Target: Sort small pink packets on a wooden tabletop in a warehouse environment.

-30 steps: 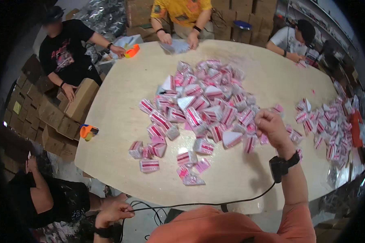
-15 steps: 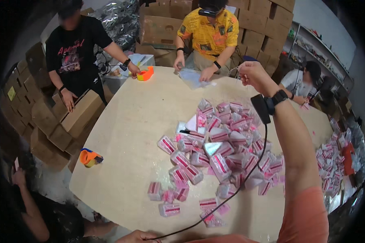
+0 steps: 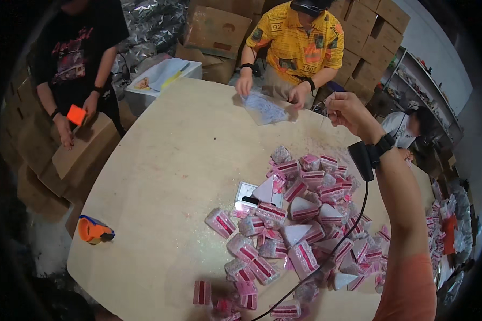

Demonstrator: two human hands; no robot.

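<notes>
My right hand (image 3: 349, 113) is raised over the far right side of the table, fingers pinched on thin pale strands (image 3: 321, 111). Its wrist wears a dark band with a black device (image 3: 362, 160), from which a black cable runs down across the table. Below the hand lies a heap of wedge-shaped, pink-and-white cake-slice-like pieces (image 3: 304, 257) in clear wrapping. At the heap's left edge, a pale flat thing with a black strip (image 3: 245, 193) is partly covered by pieces. My left hand is out of view.
Across the table (image 3: 160, 176), a person in a yellow shirt handles a clear plastic bag (image 3: 266, 108). At the left, another person holds an orange tape dispenser (image 3: 76, 114) at a carton (image 3: 85, 144). A second tape dispenser (image 3: 93, 230) lies near the left edge. More pieces lie far right.
My left hand has gone out at the lower edge, and the view has shifted. The person at the left has lifted the orange tape dispenser off the table to the carton. My right hand stays raised.
</notes>
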